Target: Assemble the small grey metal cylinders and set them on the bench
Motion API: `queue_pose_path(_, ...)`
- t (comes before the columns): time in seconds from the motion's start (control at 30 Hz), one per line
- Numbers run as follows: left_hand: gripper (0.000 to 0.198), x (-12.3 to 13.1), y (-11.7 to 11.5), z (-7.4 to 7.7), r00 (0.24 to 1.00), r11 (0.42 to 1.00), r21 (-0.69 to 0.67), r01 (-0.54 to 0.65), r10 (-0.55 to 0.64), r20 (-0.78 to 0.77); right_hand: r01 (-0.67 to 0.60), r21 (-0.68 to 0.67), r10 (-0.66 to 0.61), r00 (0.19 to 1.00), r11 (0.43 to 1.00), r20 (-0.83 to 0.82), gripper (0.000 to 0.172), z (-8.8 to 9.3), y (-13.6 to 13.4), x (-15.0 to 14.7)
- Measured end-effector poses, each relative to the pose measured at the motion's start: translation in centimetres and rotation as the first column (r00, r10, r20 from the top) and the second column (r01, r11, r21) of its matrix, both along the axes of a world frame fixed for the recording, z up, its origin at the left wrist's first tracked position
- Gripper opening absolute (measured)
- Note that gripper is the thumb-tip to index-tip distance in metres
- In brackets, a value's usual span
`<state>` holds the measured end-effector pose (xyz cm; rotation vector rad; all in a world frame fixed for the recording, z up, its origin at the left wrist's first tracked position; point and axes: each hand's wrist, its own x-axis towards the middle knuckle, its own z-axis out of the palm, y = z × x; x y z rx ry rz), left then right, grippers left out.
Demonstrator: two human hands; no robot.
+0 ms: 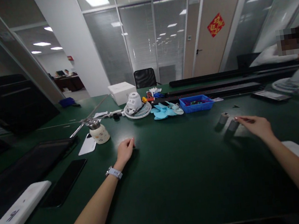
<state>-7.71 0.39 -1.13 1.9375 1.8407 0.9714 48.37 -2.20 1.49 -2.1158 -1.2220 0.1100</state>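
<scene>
My right hand (257, 125) reaches over the right side of the green table (184, 166). Its fingertips pinch at the top of a small grey battery-like cylinder (233, 125), which stands upright or nearly so. Just left of it stands a second grey cylinder (223, 118) of similar look, apart from my fingers. My left hand (125, 150), with a watch on the wrist, rests on the table with fingers curled in and nothing seen in them. Nearest to it is a cream bottle (99, 132) with a metal lid.
Along the back are a white fan body (134, 103), blue fan blades (163, 111), a blue tray (196, 104) of small parts and a white box (122, 92). A black phone (66, 183) and white device (18, 215) lie left. Another person (274, 53) sits at far right.
</scene>
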Motion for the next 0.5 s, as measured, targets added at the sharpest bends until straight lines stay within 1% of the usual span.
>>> queue_pose_path(0.07,0.047,0.0,0.0,0.0,1.000,1.000,-0.004,-0.001,0.001,-0.006,0.007,-0.078,-0.011,0.999,0.997,-0.048,0.044,0.1,0.0,0.3)
queue_pose_path(0.1,0.047,0.0,0.0,0.0,1.000,1.000,-0.005,-0.001,0.001,-0.007,0.001,-0.103,-0.005,0.999,0.995,-0.037,0.049,0.3,0.1,0.5)
queue_pose_path(0.17,0.048,0.0,0.0,-0.1,1.000,1.000,-0.003,-0.001,0.001,-0.009,-0.007,-0.106,0.015,0.997,0.994,0.075,0.059,0.8,0.5,0.7)
queue_pose_path(0.23,0.049,0.0,0.1,-0.1,1.000,1.000,-0.006,0.003,-0.003,-0.017,0.009,-0.115,0.021,0.966,0.993,0.256,0.067,1.7,1.4,0.5)
queue_pose_path(0.27,0.049,-0.1,0.1,-0.1,1.000,1.000,-0.012,0.003,-0.003,-0.023,0.020,-0.150,0.031,0.945,0.989,0.327,0.070,2.2,2.0,0.1)
queue_pose_path(0.33,0.049,-0.1,0.1,-0.1,0.999,1.000,-0.025,-0.001,0.000,-0.038,0.025,-0.304,0.094,0.924,0.952,0.370,0.073,3.4,3.6,-0.8)
queue_pose_path(0.4,0.050,-0.1,0.1,0.0,0.999,0.999,-0.032,-0.007,0.005,-0.046,0.022,-0.467,0.147,0.935,0.884,0.322,0.068,4.3,5.2,-1.7)
queue_pose_path(0.47,0.050,-0.1,0.0,0.1,0.999,1.000,-0.030,-0.007,0.006,-0.048,0.036,-0.553,0.145,0.949,0.832,0.279,0.060,4.9,6.5,-2.3)
queue_pose_path(0.5,0.050,-0.1,0.0,0.0,0.999,1.000,-0.025,-0.006,0.005,-0.049,0.051,-0.565,0.134,0.950,0.824,0.282,0.056,5.0,6.9,-2.4)
